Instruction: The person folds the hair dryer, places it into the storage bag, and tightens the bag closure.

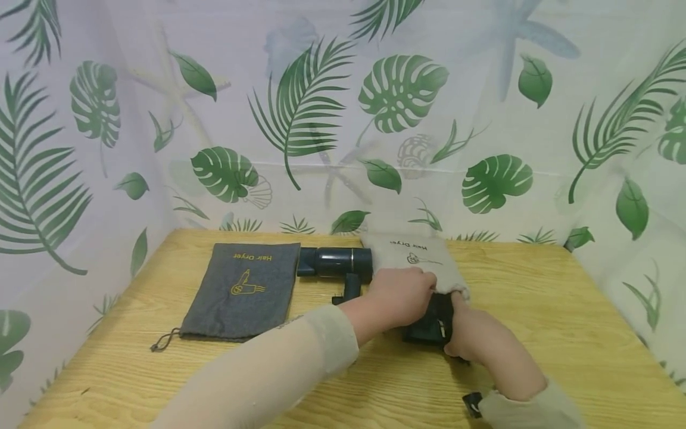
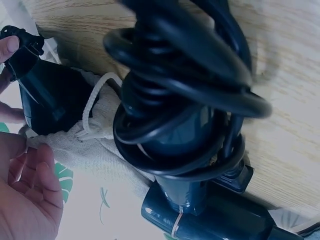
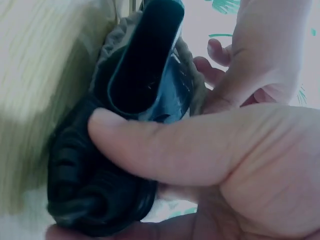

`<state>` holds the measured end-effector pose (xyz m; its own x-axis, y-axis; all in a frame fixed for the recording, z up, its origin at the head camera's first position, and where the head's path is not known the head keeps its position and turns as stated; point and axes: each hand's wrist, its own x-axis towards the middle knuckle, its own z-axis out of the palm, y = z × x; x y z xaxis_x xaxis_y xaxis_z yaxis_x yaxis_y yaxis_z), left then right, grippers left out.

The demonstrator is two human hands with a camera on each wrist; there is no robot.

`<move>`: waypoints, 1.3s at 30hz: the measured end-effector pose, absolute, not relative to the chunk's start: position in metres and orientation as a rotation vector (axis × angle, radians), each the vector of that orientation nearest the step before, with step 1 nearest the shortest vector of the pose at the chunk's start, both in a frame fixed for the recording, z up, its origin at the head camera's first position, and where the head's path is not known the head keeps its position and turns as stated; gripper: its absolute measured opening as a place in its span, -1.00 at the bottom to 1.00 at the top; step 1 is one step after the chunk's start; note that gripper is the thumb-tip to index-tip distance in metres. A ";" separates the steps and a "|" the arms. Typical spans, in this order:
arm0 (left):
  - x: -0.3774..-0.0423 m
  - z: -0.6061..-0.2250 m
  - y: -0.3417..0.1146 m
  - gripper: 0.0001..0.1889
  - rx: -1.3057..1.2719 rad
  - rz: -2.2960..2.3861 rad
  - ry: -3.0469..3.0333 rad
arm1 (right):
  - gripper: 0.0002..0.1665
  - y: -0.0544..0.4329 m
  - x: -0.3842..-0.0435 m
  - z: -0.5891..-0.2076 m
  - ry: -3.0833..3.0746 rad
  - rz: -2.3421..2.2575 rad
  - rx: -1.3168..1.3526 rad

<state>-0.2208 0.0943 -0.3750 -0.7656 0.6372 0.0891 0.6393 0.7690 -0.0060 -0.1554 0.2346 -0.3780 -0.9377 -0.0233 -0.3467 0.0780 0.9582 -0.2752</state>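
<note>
A light beige drawstring bag (image 1: 412,253) printed "Hair Dryer" lies flat, its mouth toward me. My left hand (image 1: 399,298) pinches the bag's rim, thumb and fingers at the cloth in the left wrist view. Partly inside the mouth is a black hair dryer (image 3: 145,60), its oval nozzle opening sticking out. My right hand (image 3: 200,150) grips this dryer, thumb pressed over its bundled cord (image 3: 95,185). Beside my left hand lies a second, dark blue hair dryer (image 1: 334,262); its cord (image 2: 185,90) is coiled round the handle. The inner end of the bagged dryer is hidden.
A dark grey drawstring bag (image 1: 243,298), printed in yellow, lies flat at the left of the wooden table (image 1: 514,280). A small black piece (image 1: 472,404) shows by my right cuff. Leaf-patterned cloth (image 1: 321,119) hangs behind the table and along its sides.
</note>
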 end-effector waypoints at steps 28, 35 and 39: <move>-0.211 -0.364 0.095 -0.86 -1.099 -0.237 -2.834 | -0.74 0.230 -0.152 -0.356 2.989 -0.474 0.172; -0.206 -0.359 0.093 -0.85 -1.078 -0.210 -2.807 | -0.57 0.232 -0.152 -0.355 3.032 -0.536 0.212; -0.200 -0.354 0.092 -0.84 -1.077 -0.239 -2.802 | -0.44 0.234 -0.151 -0.354 3.029 -0.568 0.263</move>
